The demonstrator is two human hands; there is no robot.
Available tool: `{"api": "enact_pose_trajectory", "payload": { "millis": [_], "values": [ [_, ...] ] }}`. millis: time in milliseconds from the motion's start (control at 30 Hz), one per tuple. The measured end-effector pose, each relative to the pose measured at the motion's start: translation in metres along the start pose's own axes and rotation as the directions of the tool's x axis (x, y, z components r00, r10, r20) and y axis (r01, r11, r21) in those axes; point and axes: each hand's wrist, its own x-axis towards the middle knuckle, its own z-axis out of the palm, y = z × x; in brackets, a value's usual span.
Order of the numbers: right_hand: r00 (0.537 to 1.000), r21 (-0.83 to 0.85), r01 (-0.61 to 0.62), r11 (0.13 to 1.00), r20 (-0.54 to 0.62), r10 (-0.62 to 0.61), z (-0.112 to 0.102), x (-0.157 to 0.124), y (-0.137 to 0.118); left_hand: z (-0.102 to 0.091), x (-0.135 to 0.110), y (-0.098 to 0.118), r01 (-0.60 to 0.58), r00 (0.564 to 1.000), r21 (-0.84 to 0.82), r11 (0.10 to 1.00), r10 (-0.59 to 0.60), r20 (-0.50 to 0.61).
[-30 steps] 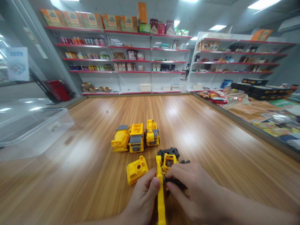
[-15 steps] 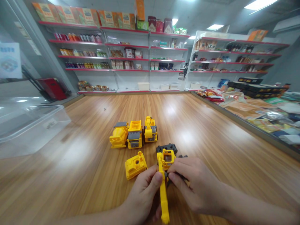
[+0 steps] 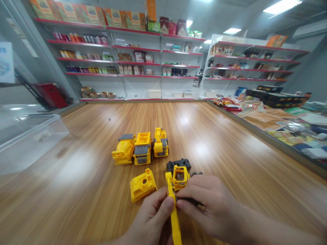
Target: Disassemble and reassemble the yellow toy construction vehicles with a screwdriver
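In the head view, a long, straight yellow plastic arm [image 3: 175,221] is being gripped between the thumb and fingers of the left hand [image 3: 152,216], above the wood-grain table [image 3: 230,153]. A partly hidden dark plastic part [image 3: 195,201] is being pinched by the right hand [image 3: 208,204] against the arm's side. Compared with half a second ago, the right fingertips are being set closer to the arm, so the work is apparently being concentrated at that junction; whether the pieces are joined cannot be told. Just beyond, a yellow open-windowed cab [image 3: 179,185] is being partly screened by the fingers, in front of a black plastic block with holes [image 3: 178,165]. A yellow plastic body shell with a round hole [image 3: 142,186] is being left beside the left hand. A clear plastic bin [image 3: 28,146] is being cut off at the left edge; its contents cannot be established.
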Motion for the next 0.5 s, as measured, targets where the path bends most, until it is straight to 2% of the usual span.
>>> {"api": "enact_pose_trajectory", "payload": {
  "millis": [67,167,300,400,500],
  "values": [
    [1.0,-0.002,0.014,1.0,-0.015,-0.014,-0.002,0.001,0.001,0.0,-0.001,0.001,0.013,1.0,-0.024,1.0,-0.013,-0.009],
    [0.998,-0.025,-0.009,1.0,-0.067,0.007,-0.007,0.003,0.007,0.0,-0.001,0.0,0.055,0.992,-0.041,0.998,-0.059,-0.114],
    [0.982,-0.104,-0.156,0.982,-0.127,0.142,-0.012,0.005,0.023,-0.002,0.0,-0.002,0.129,0.966,-0.008,0.992,-0.127,-0.224],
    [0.964,-0.15,-0.258,0.954,-0.108,0.244,-0.014,0.006,0.031,-0.004,0.001,-0.002,0.119,0.973,0.029,0.992,-0.111,-0.202],
    [0.96,-0.154,-0.279,0.948,-0.086,0.268,-0.015,0.007,0.03,-0.007,0.001,0.0,0.118,0.983,0.072,0.99,-0.107,-0.148]
  ]
}}
